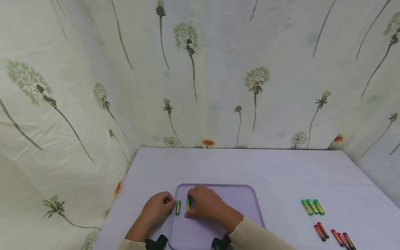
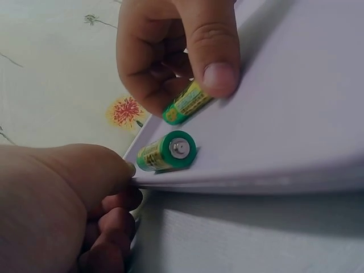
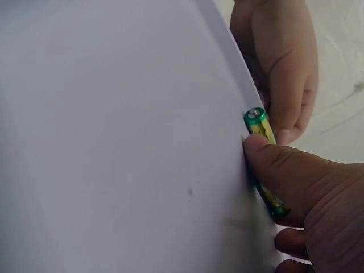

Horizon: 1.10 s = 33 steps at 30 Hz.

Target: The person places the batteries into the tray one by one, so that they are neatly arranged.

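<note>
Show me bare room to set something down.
The tray is bare right of the right hand; the table, behind the tray and between it and the green batteries and red batteries. Crowded: the tray's left side, with a loose battery, a held battery and the left hand alongside.

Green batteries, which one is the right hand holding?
The battery pinched in the right hand over the purple tray. The other green one there lies free, nearer the left hand; the remaining three lie on the table at right.

Pale table (image 1: 281, 173), lilac tray (image 1: 240, 205), three green batteries (image 1: 312, 206), apparently five red batteries (image 1: 336, 238)
</note>
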Each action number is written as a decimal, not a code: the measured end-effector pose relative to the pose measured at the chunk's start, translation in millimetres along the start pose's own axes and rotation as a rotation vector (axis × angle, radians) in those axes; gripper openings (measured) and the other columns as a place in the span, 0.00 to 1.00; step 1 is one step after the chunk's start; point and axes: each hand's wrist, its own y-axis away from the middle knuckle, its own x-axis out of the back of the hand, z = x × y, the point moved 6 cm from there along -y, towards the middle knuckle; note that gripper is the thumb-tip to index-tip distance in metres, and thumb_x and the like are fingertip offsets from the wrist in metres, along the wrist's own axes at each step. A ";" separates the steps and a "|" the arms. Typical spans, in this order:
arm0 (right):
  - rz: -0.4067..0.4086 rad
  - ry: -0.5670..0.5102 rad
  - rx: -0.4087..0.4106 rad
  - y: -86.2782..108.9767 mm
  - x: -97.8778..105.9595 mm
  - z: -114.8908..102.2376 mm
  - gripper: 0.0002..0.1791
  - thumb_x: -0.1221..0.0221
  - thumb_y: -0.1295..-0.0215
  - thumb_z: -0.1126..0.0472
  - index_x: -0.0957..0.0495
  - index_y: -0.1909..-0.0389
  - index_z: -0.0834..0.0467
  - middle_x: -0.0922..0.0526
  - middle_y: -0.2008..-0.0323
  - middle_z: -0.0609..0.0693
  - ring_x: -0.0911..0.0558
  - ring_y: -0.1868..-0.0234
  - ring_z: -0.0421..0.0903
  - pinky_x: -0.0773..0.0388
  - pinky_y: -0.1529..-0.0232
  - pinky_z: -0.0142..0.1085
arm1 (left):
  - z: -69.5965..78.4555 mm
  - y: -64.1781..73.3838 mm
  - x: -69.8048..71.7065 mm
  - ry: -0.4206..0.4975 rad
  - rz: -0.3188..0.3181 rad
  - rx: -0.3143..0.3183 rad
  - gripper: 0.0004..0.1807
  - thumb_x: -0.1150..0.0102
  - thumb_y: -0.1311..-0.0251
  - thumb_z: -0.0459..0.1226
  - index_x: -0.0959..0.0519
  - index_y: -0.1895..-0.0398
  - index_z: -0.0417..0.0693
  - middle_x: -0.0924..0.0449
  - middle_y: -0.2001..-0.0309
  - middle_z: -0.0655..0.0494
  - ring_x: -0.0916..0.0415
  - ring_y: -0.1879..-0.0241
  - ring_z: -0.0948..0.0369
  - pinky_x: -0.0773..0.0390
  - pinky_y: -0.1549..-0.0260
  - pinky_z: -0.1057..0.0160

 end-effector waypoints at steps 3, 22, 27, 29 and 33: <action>0.001 -0.012 -0.004 -3.0 -2.3 -1.6 0.32 0.24 0.51 0.32 0.18 0.52 0.47 0.26 0.64 0.39 0.28 0.66 0.39 0.28 0.63 0.37 | -0.7 -0.3 -0.3 -0.001 0.000 0.001 0.09 0.34 0.33 0.45 0.21 0.71 0.57 0.27 0.74 0.62 0.30 0.70 0.62 0.33 0.69 0.60; 0.019 -0.007 0.049 -16.4 -14.3 -15.0 0.31 0.24 0.51 0.31 0.19 0.54 0.46 0.24 0.62 0.39 0.27 0.64 0.37 0.27 0.61 0.38 | -2.6 -0.4 -1.4 -0.006 0.001 -0.019 0.09 0.35 0.32 0.47 0.20 0.71 0.58 0.26 0.74 0.64 0.30 0.70 0.63 0.32 0.67 0.60; 0.025 0.005 0.048 -16.7 -11.8 -21.9 0.32 0.23 0.53 0.31 0.20 0.57 0.47 0.23 0.62 0.40 0.26 0.64 0.38 0.26 0.61 0.39 | -3.0 -1.4 -1.1 -0.011 0.005 -0.032 0.09 0.35 0.33 0.46 0.21 0.71 0.58 0.26 0.73 0.64 0.30 0.70 0.63 0.32 0.67 0.60; 0.026 0.008 0.049 -16.5 -10.9 -24.2 0.32 0.23 0.53 0.31 0.20 0.56 0.47 0.23 0.62 0.40 0.25 0.63 0.38 0.26 0.62 0.39 | -3.6 -1.7 -0.7 -0.014 0.009 -0.034 0.10 0.35 0.32 0.47 0.21 0.71 0.58 0.26 0.73 0.64 0.30 0.70 0.63 0.32 0.68 0.60; 0.032 0.017 0.056 -16.5 -10.7 -27.1 0.32 0.23 0.53 0.31 0.20 0.56 0.47 0.23 0.63 0.40 0.25 0.64 0.38 0.27 0.63 0.39 | -4.7 -2.4 -0.7 -0.013 0.006 -0.029 0.12 0.34 0.33 0.49 0.22 0.72 0.59 0.26 0.73 0.64 0.30 0.69 0.63 0.32 0.68 0.60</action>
